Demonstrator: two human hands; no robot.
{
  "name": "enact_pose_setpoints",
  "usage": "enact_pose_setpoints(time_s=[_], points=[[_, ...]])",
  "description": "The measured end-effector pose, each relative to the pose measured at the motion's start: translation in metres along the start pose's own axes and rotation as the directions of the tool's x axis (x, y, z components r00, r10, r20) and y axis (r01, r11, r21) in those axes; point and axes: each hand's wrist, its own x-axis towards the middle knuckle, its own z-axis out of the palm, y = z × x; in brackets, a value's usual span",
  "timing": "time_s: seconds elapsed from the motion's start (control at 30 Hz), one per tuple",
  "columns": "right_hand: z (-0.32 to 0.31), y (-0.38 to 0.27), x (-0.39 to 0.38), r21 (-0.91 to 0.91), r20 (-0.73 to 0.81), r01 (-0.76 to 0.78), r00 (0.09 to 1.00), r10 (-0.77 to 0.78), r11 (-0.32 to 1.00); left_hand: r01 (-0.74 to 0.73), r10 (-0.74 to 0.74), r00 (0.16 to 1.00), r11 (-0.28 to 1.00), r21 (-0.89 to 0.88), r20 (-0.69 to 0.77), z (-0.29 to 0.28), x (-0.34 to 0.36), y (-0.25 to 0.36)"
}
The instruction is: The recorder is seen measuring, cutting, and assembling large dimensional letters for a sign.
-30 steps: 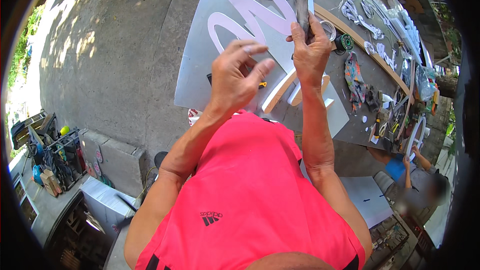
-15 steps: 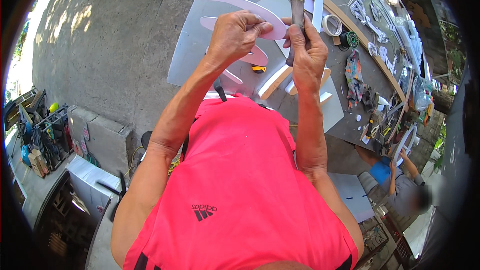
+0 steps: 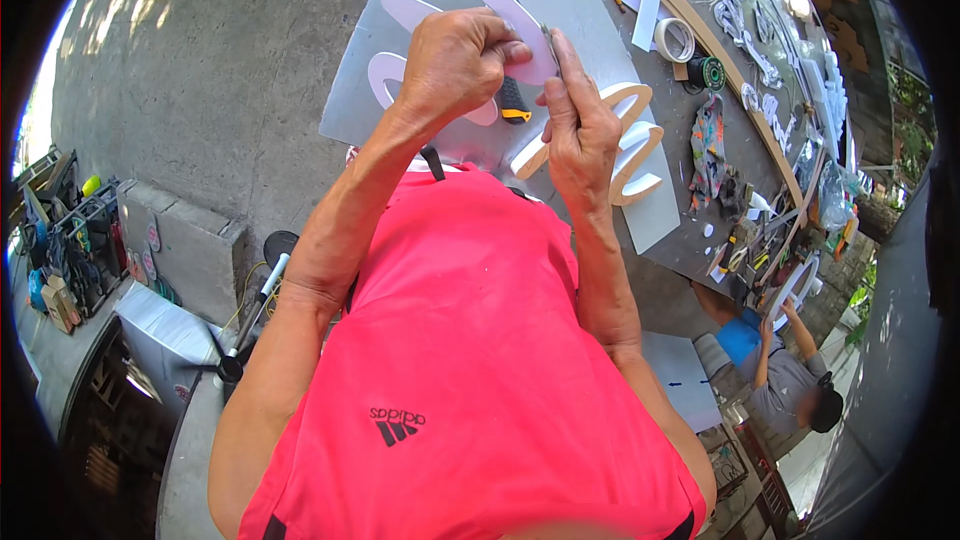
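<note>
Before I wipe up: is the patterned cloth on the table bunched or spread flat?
Bunched: the patterned cloth lies in a narrow, creased heap, right of the right hand.

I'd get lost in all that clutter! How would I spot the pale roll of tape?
Start at the big grey table and find the person's right hand. Look up and to the right in the picture for a green-and-black spool; the roll lies just to its upper left. Unlike that darker neighbour, it is a pale ring with an open middle.
</note>
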Motion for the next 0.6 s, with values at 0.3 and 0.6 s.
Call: enact_pose_setpoints(time_s=[0.3,0.6], points=[[0.007,-0.002,-0.002,-0.154,-0.042,0.335,0.938,-0.345,0.929,0.02,-0.026,0.998,0.995,-0.096,-0.066,-0.004,-0.004,-0.01],[0.002,0.002,-0.004,0.143,0.115,-0.266,0.961,0.251,0.953,0.173,-0.185,0.979,0.976,0.132,0.082,-0.018,-0.015,-0.029]])
